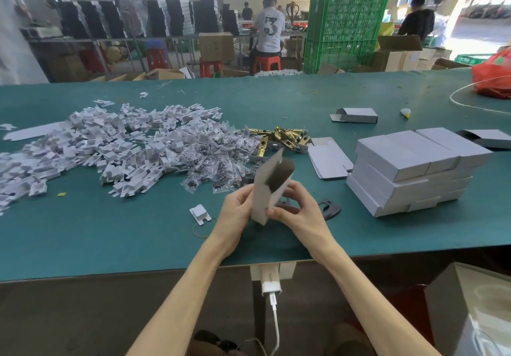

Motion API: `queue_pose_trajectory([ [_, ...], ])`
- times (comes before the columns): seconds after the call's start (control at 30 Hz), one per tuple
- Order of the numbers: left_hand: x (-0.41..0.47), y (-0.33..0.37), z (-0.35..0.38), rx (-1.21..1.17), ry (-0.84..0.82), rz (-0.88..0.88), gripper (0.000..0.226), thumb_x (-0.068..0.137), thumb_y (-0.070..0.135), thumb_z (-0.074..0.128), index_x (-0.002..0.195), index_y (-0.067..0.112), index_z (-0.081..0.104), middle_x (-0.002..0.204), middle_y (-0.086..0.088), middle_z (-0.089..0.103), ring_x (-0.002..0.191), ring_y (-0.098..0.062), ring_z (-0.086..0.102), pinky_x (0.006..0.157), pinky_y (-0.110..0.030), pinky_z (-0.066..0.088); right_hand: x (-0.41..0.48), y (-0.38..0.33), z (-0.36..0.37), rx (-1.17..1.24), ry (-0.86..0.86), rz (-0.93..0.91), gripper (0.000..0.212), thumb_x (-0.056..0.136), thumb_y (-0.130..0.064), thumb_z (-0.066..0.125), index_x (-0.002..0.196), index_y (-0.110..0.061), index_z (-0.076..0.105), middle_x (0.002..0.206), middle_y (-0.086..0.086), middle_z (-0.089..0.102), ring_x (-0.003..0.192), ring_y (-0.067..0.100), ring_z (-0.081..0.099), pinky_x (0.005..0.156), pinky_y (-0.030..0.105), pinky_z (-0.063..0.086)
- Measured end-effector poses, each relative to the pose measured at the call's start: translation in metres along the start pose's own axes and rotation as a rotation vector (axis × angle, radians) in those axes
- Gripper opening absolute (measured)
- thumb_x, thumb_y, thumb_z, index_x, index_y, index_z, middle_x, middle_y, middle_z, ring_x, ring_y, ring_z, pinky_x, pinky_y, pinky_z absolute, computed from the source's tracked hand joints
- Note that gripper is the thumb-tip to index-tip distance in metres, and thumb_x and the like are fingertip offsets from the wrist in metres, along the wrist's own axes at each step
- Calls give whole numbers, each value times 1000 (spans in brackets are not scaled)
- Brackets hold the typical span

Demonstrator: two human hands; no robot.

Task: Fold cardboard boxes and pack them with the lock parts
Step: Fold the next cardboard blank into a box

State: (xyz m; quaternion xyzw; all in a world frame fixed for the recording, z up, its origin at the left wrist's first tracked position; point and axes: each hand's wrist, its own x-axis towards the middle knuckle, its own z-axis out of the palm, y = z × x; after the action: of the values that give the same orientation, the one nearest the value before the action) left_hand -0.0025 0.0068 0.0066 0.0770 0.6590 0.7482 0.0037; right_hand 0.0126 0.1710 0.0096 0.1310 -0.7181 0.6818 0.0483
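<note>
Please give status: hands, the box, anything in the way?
Left hand and right hand grip the half-folded box, flap open. Brass lock parts lie beyond, untouched. Nothing in the way.

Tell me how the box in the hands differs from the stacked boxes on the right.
The held box stands tilted on end; the stacked boxes lie flat. The held box is open, flap raised; the stacked boxes look closed. Both are pale grey cardboard.

Matt grey cardboard box (266,189), shiny brass-coloured metal lock parts (284,135), crinkly clear plastic bags (221,148), matt green table (110,231).
</note>
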Motion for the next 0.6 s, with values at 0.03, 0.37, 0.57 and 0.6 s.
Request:
queue_pose_trajectory([
  [0.03, -1, 2, 1, -6, 8, -7, 31, 104, 36, 56, 116, 15, 76, 116, -15, 76, 108, -31, 69, 99, -55, 51, 0, 0, 1, -23, 28, 6, 54, 74, -36, 84, 121, -23, 60, 115, -7, 70, 106, 2, 66, 85, 15, 52],
  [0.37, 1, -3, -1, 66, 62, 70, 38, 84, 30, 84, 117, 15, 71, 108, -1, 79, 101, -17, 73, 82, -24, 57, 1, 8, 2, -162, 100, -6, 35, 84, -34, 81, 114, -25, 65, 97, -5, 72, 93, 12, 67, 75, 29, 58],
  [0.57, 5, 0, -2, -198, 249, 17, 49, 93, 45, 65, 120, 5, 67, 114, -21, 75, 108, -41, 72, 90, -54, 60, 3, 5, 2, -6, 106, 47, 25, 91, -30, 73, 114, -20, 69, 98, -2, 73, 79, 17, 69, 63, 22, 55],
  [0.6, 5, 0, -1, -201, 249, 10, 49, 94, 45, 62, 122, 4, 66, 115, -23, 74, 107, -42, 71, 89, -57, 60, 3, 5, 2, 4, 106, 57, 24, 93, -29, 71, 114, -18, 69, 100, 0, 74, 82, 19, 70, 64, 23, 55],
])
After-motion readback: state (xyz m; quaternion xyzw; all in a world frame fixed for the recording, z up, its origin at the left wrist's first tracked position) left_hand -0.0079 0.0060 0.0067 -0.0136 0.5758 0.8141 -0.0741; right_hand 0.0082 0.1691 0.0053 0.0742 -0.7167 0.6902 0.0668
